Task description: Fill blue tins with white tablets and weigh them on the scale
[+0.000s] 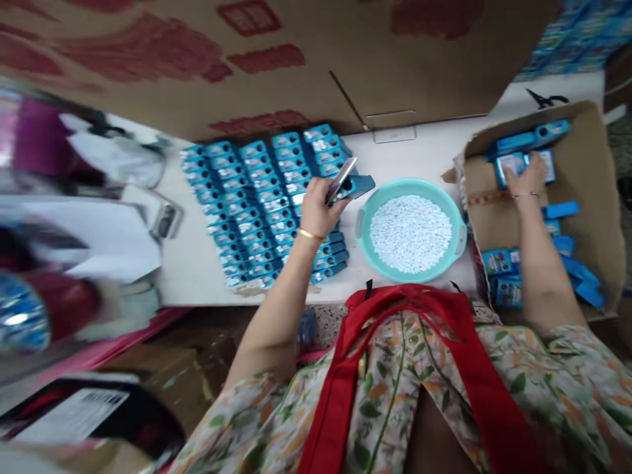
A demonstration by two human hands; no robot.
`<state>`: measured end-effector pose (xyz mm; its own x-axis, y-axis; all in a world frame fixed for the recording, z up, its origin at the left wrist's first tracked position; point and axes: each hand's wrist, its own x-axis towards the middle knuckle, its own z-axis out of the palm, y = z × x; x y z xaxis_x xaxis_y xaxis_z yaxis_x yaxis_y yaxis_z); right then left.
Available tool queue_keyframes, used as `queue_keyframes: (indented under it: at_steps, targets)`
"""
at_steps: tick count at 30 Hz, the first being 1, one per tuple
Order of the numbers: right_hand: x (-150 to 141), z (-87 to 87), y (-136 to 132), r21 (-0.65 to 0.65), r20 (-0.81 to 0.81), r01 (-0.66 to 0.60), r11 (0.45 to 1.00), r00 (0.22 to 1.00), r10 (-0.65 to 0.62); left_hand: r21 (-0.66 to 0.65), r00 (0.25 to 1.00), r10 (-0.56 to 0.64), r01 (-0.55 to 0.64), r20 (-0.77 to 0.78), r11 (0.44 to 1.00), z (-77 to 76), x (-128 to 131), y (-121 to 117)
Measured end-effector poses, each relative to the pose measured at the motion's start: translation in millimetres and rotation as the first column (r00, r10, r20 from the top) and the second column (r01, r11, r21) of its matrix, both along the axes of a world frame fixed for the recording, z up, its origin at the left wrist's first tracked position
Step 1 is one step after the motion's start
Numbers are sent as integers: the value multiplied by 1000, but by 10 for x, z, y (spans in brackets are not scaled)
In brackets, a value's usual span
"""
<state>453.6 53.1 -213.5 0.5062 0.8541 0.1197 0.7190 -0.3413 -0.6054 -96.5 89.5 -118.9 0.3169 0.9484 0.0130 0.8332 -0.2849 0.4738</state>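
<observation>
A small blue box [353, 186] sits gripped in the left hand [318, 207]; the right hand [527, 178] grasps a packet [513, 163].

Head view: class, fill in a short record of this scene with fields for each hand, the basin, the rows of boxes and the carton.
left hand: holds a small blue box over the rows
right hand: reaches into the carton, on a blue box there
basin: teal, round, filled with small white pieces
rows of boxes: blue, packed side by side on the white table
carton: brown cardboard, loose blue boxes inside
</observation>
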Motion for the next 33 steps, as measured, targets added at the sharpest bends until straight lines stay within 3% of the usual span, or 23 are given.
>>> queue_keyframes:
  at_steps: [3, 6, 8, 10, 13, 16, 18, 21, 23, 24, 26, 28, 30, 31, 33]
  targets:
    - [194, -319, 111, 45, -80, -56, 997, 995, 59, -76, 990, 90, -99, -110, 992, -255, -172, 98]
    - [59, -584, 70, 158, -147, -83, 984, 983, 107, -196, 975, 93, -134, -204, 971, -484, -229, 151]
    - [-91, -652, -14, 105, -141, -46, 993, 988, 61, -251, 971, 85, -141, -223, 957, -612, -239, 175]
    - [-232, -616, -144, -30, -107, -13, 999, 994, 10, -264, 976, 95, -147, -198, 953, -713, -254, 194]
    - [-421, -397, -423, -115, -101, -48, 992, 994, 36, -207, 977, 155, -183, -144, 961, -787, -277, 190]
    - [-637, -39, -742, 1, -87, -57, 998, 995, 56, -150, 972, 201, -218, -124, 964, -729, -260, 76]
    - [-817, 250, -931, 115, -86, -43, 992, 995, 53, -171, 987, 126, -141, -97, 975, -621, -210, -93]
    - [-1129, 694, -1141, 219, -253, -37, 975, 963, 93, -253, 990, -135, 122, -33, 960, -449, -68, -436]
    - [-1354, 934, -1243, 227, -536, -26, 974, 832, 147, -295, 963, -269, 247, -35, 923, -410, 77, -638]
    - [-1467, 1021, -1291, 210, -694, -22, 977, 701, 165, -311, 951, -302, 269, -62, 912, -427, 165, -706]
    - [-1682, 1110, -1396, 149, -920, -31, 988, 363, 150, -333, 936, -319, 257, -150, 908, -535, 374, -764]
    - [-1864, 1084, -1511, 49, -994, -56, 997, 90, 54, -340, 919, -317, 228, -236, 913, -708, 622, -731]
    - [-1992, 960, -1620, -56, -998, -49, 997, -5, -56, -325, 898, -335, 238, -285, 915, -889, 884, -671]
    - [-2033, 874, -1667, -93, -996, -12, 996, 8, -93, -315, 890, -348, 253, -295, 915, -967, 1006, -654]
    - [-2076, 686, -1740, -122, -985, 107, 987, 112, -134, -309, 873, -396, 307, -285, 900, -1083, 1204, -681]
